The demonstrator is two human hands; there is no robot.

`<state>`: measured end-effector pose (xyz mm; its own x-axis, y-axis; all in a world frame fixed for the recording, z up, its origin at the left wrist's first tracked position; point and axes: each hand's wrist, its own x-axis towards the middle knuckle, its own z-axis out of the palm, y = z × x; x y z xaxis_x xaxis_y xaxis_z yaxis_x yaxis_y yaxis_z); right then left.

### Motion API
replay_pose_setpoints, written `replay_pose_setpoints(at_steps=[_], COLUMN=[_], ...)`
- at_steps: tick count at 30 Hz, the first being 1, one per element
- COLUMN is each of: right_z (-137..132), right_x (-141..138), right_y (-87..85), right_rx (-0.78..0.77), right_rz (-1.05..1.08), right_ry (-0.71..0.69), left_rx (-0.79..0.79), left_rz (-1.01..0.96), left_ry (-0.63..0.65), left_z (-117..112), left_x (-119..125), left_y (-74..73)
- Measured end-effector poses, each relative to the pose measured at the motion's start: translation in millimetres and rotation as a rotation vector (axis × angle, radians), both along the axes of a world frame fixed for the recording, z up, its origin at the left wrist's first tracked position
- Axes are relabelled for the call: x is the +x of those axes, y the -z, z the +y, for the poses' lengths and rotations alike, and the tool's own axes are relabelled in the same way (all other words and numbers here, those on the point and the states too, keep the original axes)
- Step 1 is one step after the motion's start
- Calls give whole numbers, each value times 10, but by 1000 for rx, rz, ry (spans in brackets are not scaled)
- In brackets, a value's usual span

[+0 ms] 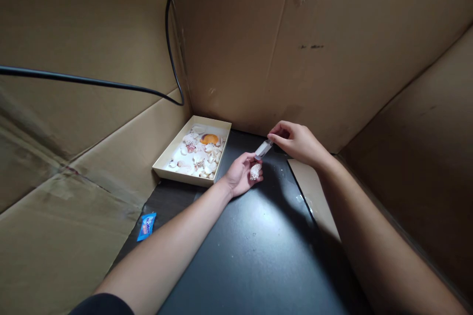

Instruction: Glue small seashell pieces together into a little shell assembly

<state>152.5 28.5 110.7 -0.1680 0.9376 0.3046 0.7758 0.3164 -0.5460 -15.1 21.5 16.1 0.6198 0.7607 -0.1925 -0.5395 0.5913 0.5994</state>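
My left hand [242, 177] is curled around a whitish spiral seashell [255, 171] with a ridged surface, which shows at the fingers. Between my two hands is a small clear tube [263, 149] with a white part, tilted up to the right. The fingertips of my right hand [291, 139] pinch its upper end. Its lower end meets the thumb and forefinger of my left hand, just above the shell. Whether the tube is capped is too small to tell.
Left of my hands, a shallow cream box [190, 180] holds several shells, one of them orange. A blue wrapped packet [147, 227] lies by my left forearm. Cardboard walls [236, 49] enclose the dark tabletop [240, 251]. A black cable [111, 83] hangs at upper left, and a cardboard piece [310, 184] lies under my right forearm.
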Motion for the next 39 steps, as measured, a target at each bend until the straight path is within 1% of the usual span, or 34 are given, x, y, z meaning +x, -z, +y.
replay_pose_setpoints(at_steps=[6, 13, 19, 21, 24, 28, 34, 39], right_z=[8, 23, 64, 78, 90, 79, 43, 45], right_x=[4, 21, 68, 77, 76, 58, 35, 35], right_y=[4, 25, 63, 76, 90, 83, 33, 32], right_rx=[-3, -17, -34, -13, 26, 32, 127, 167], right_rz=[56, 41, 115, 127, 137, 161, 192, 172], right_ry=[-22, -31, -117, -131, -126, -109, 6, -11], left_rx=[-8, -12, -22, -14, -8, -14, -12, -17], left_rz=[-20, -19, -16, -9, -2, -8, -13, -11], left_ry=[2, -4, -16, -15, -11, -15, -20, -21], left_z=[-2, 0, -1, -2, -2, -2, -2, 1], left_x=[0, 3, 1, -1, -4, -4, -1, -1], left_y=[-5, -5, -7, -5, -1, -3, -2, 3])
